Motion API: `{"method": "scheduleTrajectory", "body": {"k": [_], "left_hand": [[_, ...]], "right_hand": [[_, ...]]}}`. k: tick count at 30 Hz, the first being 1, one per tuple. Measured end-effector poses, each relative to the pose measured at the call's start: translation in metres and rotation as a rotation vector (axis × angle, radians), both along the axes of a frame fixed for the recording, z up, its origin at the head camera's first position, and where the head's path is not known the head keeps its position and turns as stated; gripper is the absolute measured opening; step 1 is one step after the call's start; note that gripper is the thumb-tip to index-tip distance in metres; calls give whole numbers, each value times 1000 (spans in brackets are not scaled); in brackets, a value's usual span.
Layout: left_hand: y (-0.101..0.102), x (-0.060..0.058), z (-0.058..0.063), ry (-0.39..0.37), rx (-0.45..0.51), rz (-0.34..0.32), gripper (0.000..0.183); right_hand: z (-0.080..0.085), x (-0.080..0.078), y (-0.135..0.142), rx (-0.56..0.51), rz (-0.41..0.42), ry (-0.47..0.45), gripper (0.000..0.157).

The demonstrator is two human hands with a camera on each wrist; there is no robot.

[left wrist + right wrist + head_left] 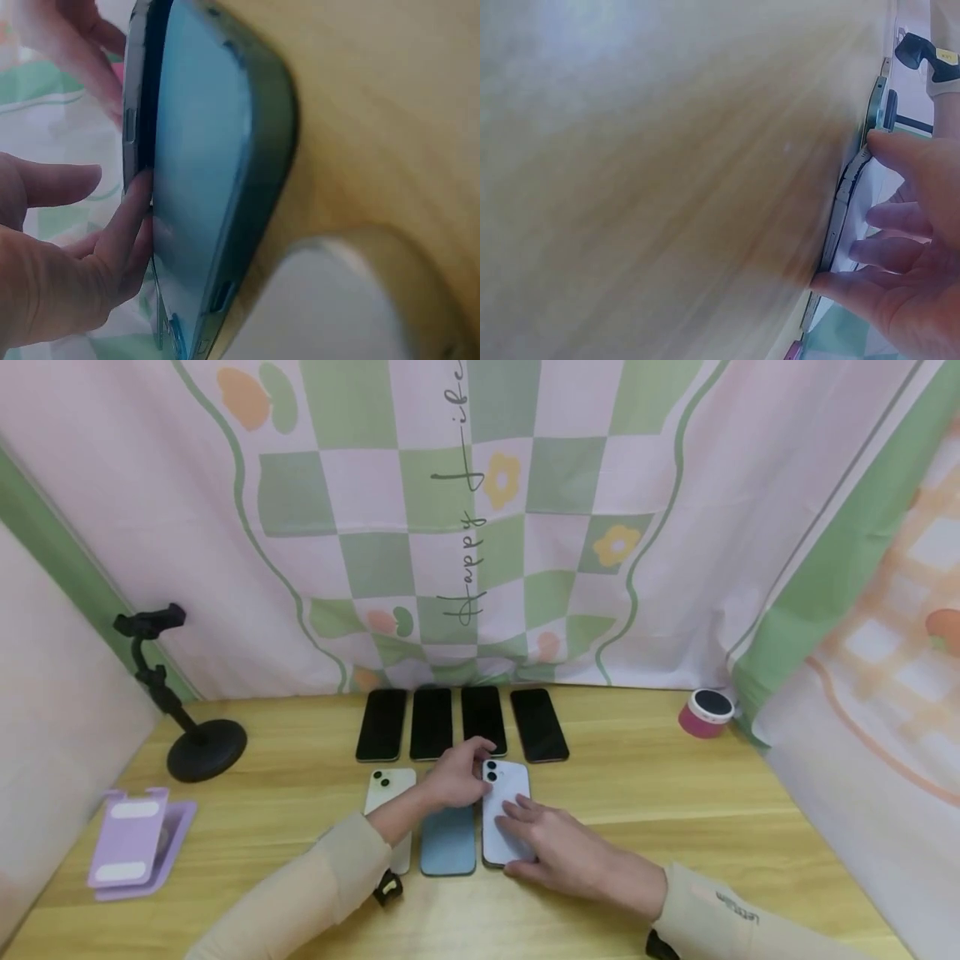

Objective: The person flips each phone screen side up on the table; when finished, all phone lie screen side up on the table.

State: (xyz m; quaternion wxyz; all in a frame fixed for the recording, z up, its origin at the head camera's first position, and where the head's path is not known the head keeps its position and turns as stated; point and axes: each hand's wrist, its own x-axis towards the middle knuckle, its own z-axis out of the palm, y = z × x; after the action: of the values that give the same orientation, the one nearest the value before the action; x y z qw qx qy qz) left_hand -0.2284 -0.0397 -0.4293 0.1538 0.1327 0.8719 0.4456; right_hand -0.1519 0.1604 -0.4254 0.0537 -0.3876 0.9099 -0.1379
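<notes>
A pale blue phone (504, 793) lies back up in the front row on the wooden table (675, 810). My left hand (480, 760) curls over its top left corner by the camera lenses. My right hand (517, 814) lies flat on its lower half with straight, spread fingers (885, 217). In the left wrist view my fingers (131, 221) touch that phone's side edge, right beside a teal blue phone (447, 843), also back up. A pale green phone (388, 785) lies left of the teal one, partly hidden under my left forearm.
Several black phones (431, 722) lie screen up in a row behind the coloured ones. A black phone stand (197, 745) and a purple folding holder (135, 843) sit at the left. A pink round object (705, 712) stands at the back right. Cloth walls enclose the table.
</notes>
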Motion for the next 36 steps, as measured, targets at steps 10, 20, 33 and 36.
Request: {"method": "scheduleTrajectory", "body": {"k": [10, 20, 33, 36], "left_hand": [[2, 4, -2, 16, -90, 42, 54], [3, 1, -8, -60, -3, 130, 49], [7, -6, 22, 40, -103, 117, 35], [11, -8, 29, 53, -197, 74, 35]], "right_hand": [[-3, -1, 0, -4, -13, -36, 59], [-2, -4, 1, -7, -24, -113, 59], [-1, -12, 8, -449, -278, -286, 41], [3, -12, 9, -591, -352, -465, 43]]}}
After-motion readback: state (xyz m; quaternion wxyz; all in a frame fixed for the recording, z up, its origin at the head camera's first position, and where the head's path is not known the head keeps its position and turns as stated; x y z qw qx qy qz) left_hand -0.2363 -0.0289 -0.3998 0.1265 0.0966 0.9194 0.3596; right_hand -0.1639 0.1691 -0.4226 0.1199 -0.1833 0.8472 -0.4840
